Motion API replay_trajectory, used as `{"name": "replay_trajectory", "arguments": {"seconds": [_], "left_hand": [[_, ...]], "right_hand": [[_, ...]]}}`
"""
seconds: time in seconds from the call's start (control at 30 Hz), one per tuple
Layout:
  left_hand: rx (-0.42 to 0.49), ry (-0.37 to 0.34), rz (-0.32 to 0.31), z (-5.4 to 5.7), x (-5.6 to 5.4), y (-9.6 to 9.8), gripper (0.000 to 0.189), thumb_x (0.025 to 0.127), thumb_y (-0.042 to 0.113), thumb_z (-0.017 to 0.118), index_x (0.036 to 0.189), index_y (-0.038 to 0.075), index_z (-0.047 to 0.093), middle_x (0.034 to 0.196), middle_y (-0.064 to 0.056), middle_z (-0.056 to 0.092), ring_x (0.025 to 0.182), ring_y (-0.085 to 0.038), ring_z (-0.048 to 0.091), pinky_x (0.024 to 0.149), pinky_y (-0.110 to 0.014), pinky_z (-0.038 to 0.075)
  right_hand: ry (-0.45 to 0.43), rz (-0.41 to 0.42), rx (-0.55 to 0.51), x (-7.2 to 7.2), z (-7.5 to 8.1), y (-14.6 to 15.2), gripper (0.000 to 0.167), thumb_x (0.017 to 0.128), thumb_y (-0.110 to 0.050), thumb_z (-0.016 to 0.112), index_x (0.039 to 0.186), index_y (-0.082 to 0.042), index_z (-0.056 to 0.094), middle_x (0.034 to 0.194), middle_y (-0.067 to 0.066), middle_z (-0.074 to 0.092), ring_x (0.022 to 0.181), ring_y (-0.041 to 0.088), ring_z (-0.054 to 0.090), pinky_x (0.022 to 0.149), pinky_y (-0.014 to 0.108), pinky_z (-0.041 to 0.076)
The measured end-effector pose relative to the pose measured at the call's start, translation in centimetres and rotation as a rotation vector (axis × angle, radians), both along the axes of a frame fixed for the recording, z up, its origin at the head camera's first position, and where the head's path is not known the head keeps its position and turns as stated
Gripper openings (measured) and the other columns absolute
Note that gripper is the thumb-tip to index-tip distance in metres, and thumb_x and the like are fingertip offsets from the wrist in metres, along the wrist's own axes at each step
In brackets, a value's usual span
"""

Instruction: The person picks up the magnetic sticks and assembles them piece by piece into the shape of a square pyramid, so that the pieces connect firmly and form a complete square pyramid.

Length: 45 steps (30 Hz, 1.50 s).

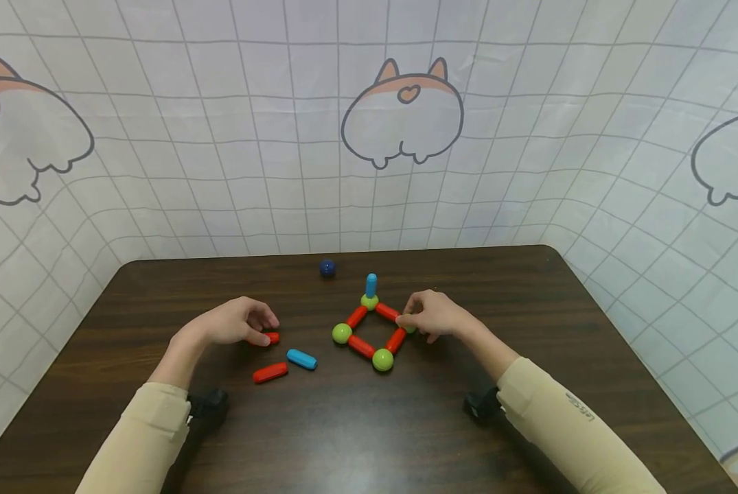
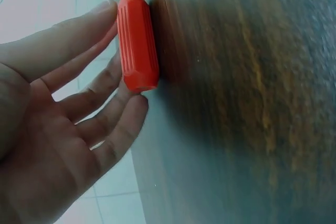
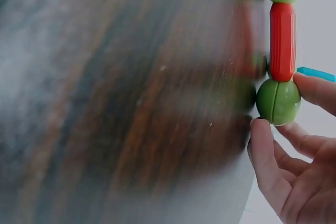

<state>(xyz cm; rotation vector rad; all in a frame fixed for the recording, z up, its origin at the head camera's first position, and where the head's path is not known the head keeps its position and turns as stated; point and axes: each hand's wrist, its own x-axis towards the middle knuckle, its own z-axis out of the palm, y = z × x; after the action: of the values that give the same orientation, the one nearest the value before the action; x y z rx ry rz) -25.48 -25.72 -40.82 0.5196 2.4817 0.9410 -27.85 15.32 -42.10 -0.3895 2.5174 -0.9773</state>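
Observation:
My left hand point(image 1: 229, 322) pinches a red rod point(image 2: 137, 45) between thumb and fingers, low over the table on the left. Nearer to me lie another red rod point(image 1: 270, 372) and a blue rod point(image 1: 302, 359). At the table's middle, red rods and green balls form a four-sided frame, with a green ball point(image 1: 383, 359) at its near corner. A blue rod point(image 1: 371, 285) stands upright on the far corner's ball point(image 1: 369, 302). My right hand point(image 1: 439, 315) holds the right corner's green ball point(image 3: 278, 102) with its fingertips; in the head view, the fingers partly cover that ball.
A dark blue ball point(image 1: 327, 268) sits near the far edge of the dark wooden table point(image 1: 369, 439). A white gridded curtain point(image 1: 251, 137) with cartoon prints hangs behind the table and along both sides.

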Motion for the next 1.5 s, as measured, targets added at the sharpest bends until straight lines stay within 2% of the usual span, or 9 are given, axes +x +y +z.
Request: {"name": "replay_trajectory", "arguments": {"seconds": [0.23, 0.4, 0.5, 0.6, 0.7, 0.87, 1.17, 1.37, 1.5], "left_hand": [[0.012, -0.016, -0.011, -0.5, -0.2, -0.4, 0.027, 0.087, 0.006, 0.081, 0.113, 0.003, 0.072, 0.106, -0.003, 0.068, 0.097, -0.022, 0.062, 0.086, -0.039, 0.051], [-0.003, -0.012, -0.04, -0.6, -0.4, -0.6, 0.025, 0.088, 0.005, 0.08, 0.112, 0.003, 0.073, 0.101, -0.003, 0.068, 0.092, -0.021, 0.061, 0.082, -0.038, 0.051], [-0.013, -0.002, -0.051, -0.6, -0.4, -0.5, 0.023, 0.088, 0.005, 0.079, 0.11, 0.004, 0.074, 0.099, -0.002, 0.068, 0.091, -0.02, 0.061, 0.081, -0.037, 0.051], [-0.014, 0.007, -0.053, -0.7, -0.4, -0.4, 0.02, 0.089, 0.006, 0.079, 0.109, 0.004, 0.075, 0.097, -0.001, 0.068, 0.089, -0.02, 0.06, 0.08, -0.037, 0.051], [-0.002, 0.016, -0.056, -0.7, -0.4, -0.4, 0.018, 0.091, 0.006, 0.078, 0.109, 0.004, 0.074, 0.096, -0.001, 0.068, 0.089, -0.021, 0.06, 0.08, -0.038, 0.051], [0.019, 0.06, -0.054, -0.8, -0.4, -0.1, 0.017, 0.094, 0.009, 0.075, 0.111, 0.006, 0.072, 0.103, -0.003, 0.067, 0.093, -0.021, 0.061, 0.084, -0.038, 0.051], [0.064, 0.141, 0.04, -0.9, -0.6, 0.6, 0.024, 0.095, 0.01, 0.074, 0.118, 0.008, 0.07, 0.104, -0.003, 0.066, 0.096, -0.022, 0.059, 0.086, -0.041, 0.047], [0.082, 0.169, 0.037, -0.8, -0.9, 1.7, 0.03, 0.096, 0.011, 0.073, 0.125, 0.007, 0.07, 0.106, -0.003, 0.067, 0.098, -0.022, 0.06, 0.087, -0.041, 0.049], [0.11, 0.19, 0.037, -0.8, -1.1, 2.6, 0.028, 0.096, 0.012, 0.073, 0.123, 0.007, 0.07, 0.106, -0.004, 0.067, 0.098, -0.023, 0.06, 0.087, -0.042, 0.049]], "right_hand": [[-0.01, 0.036, 0.05, 0.2, 0.1, 0.6, 0.031, 0.097, -0.038, 0.073, 0.095, -0.008, 0.067, 0.086, 0.006, 0.059, 0.072, 0.021, 0.058, 0.059, 0.035, 0.059], [-0.01, 0.057, 0.054, 0.2, 0.2, 0.6, 0.037, 0.097, -0.045, 0.07, 0.089, -0.008, 0.069, 0.075, 0.003, 0.056, 0.065, 0.021, 0.059, 0.06, 0.036, 0.058], [0.017, 0.035, 0.025, 0.1, 0.2, 0.4, 0.035, 0.098, -0.042, 0.07, 0.096, -0.006, 0.07, 0.075, 0.002, 0.058, 0.063, 0.02, 0.061, 0.062, 0.036, 0.058], [0.043, 0.012, -0.023, -0.2, 0.0, -0.1, 0.036, 0.098, -0.034, 0.071, 0.112, -0.002, 0.066, 0.087, 0.005, 0.064, 0.068, 0.02, 0.065, 0.066, 0.035, 0.057], [0.047, 0.006, -0.067, -0.6, -0.4, -0.5, 0.045, 0.098, -0.027, 0.072, 0.131, 0.001, 0.057, 0.099, 0.007, 0.067, 0.074, 0.019, 0.066, 0.07, 0.034, 0.056], [0.032, 0.018, -0.102, -0.9, -0.7, -1.0, 0.053, 0.098, -0.018, 0.071, 0.143, 0.0, 0.049, 0.1, 0.008, 0.069, 0.075, 0.019, 0.066, 0.07, 0.033, 0.056], [0.012, 0.051, -0.131, -0.7, -0.6, -1.1, 0.065, 0.097, -0.011, 0.072, 0.151, 0.003, 0.04, 0.099, 0.01, 0.068, 0.073, 0.019, 0.067, 0.067, 0.034, 0.058], [-0.027, 0.032, -0.175, -0.5, -0.5, -1.1, 0.06, 0.095, -0.01, 0.074, 0.146, 0.003, 0.044, 0.099, 0.013, 0.067, 0.077, 0.022, 0.07, 0.069, 0.037, 0.061], [-0.043, 0.008, -0.205, -0.3, -0.6, -1.2, 0.055, 0.093, -0.009, 0.076, 0.138, 0.003, 0.047, 0.098, 0.013, 0.068, 0.076, 0.024, 0.071, 0.069, 0.038, 0.061]]}}
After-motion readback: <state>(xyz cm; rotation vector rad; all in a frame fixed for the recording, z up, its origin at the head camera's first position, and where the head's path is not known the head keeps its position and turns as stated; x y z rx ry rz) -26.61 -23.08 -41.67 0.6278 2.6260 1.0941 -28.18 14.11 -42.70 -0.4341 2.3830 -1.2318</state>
